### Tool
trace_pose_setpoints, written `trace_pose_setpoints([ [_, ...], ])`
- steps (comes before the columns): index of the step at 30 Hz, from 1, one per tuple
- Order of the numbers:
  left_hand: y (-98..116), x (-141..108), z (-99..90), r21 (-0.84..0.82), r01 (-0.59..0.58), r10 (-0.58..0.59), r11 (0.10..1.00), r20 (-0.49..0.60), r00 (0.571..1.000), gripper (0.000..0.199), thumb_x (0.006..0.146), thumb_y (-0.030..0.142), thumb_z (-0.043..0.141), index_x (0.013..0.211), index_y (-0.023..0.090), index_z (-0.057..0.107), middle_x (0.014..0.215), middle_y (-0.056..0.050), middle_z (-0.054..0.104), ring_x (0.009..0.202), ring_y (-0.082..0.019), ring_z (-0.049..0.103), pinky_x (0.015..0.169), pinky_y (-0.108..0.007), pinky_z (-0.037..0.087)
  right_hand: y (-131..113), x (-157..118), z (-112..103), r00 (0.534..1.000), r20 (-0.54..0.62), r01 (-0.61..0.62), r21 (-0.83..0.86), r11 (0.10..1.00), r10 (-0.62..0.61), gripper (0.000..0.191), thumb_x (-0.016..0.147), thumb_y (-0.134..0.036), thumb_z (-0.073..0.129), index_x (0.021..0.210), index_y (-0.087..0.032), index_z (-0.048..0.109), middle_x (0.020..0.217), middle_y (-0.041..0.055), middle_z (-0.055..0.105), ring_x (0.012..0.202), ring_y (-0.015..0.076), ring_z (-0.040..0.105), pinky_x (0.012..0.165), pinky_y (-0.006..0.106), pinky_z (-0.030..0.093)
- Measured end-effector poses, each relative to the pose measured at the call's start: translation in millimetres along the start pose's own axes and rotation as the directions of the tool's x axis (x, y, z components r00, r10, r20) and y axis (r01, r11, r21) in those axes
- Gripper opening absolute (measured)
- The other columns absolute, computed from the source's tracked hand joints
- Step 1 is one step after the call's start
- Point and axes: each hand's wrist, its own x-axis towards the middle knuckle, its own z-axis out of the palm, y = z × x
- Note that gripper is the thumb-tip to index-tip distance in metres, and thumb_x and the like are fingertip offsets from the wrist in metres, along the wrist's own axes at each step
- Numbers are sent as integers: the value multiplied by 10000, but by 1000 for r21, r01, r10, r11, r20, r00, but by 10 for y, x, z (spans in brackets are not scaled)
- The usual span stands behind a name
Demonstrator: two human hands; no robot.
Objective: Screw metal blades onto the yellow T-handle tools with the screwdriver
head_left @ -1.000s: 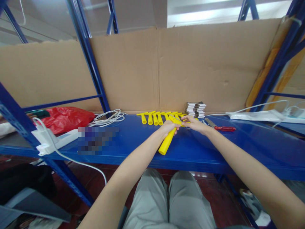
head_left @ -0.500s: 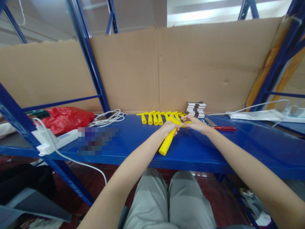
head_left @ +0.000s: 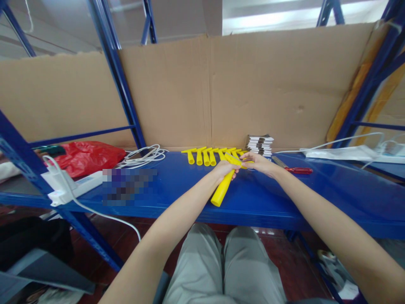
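Observation:
My left hand (head_left: 226, 168) is wrapped round the hollow round handle of a yellow T-shaped plastic tool (head_left: 222, 192), whose wide open end points toward me. At the tool's crosspiece, my right hand (head_left: 257, 163) has its fingers closed at the right end. A thin shiny edge shows along the crosspiece; what it is stays too small to tell. Fingers hide part of the head. Behind my hands, several like yellow T-shaped tools (head_left: 206, 157) lie in a row, handles toward me. Beside the row stands a stack of white packets (head_left: 260, 145) with dark bands.
Right of my hand lies a red-handled screwdriver-like tool (head_left: 299, 170). On the left are a white power strip (head_left: 82, 188), a coiled white cable (head_left: 145, 156) and a red plastic bag (head_left: 88, 158). Cardboard (head_left: 253, 88) walls the back of the blue shelf (head_left: 183, 198).
Both hands stay at the same spot on the yellow tool. Only the right fingers shift very slightly at its crosspiece.

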Motion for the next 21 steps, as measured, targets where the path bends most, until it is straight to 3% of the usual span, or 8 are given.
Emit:
trace_pose_setpoints([
  [6, -11, -4, -2, -42, -13, 14, 999, 25, 1000, 222, 814, 7, 528, 631, 131, 507, 455, 56, 488, 317, -45, 404, 353, -186, 304, -107, -62, -16, 989, 146, -43, 102, 994, 28, 247, 628, -266, 747, 829, -201, 619, 812, 12, 678, 739, 142, 610, 707, 291, 487],
  [9, -15, -7, 2, -40, 0, 1, 999, 25, 1000, 201, 805, 2, 541, 649, 127, 520, 453, 57, 487, 315, -44, 399, 354, -183, 306, -75, -59, -17, 987, 149, -70, 111, 991, 53, 250, 619, -250, 755, 825, -198, 622, 770, 7, 680, 696, 129, 606, 616, 249, 460],
  [21, -1, -15, 1, -31, 24, -23, 999, 39, 999, 216, 811, 25, 547, 634, 142, 508, 443, 60, 478, 327, -42, 393, 355, -169, 307, -25, -7, -30, 989, 147, -54, 129, 990, 35, 323, 552, -241, 784, 807, -202, 590, 765, 7, 655, 711, 136, 598, 646, 268, 473],
])
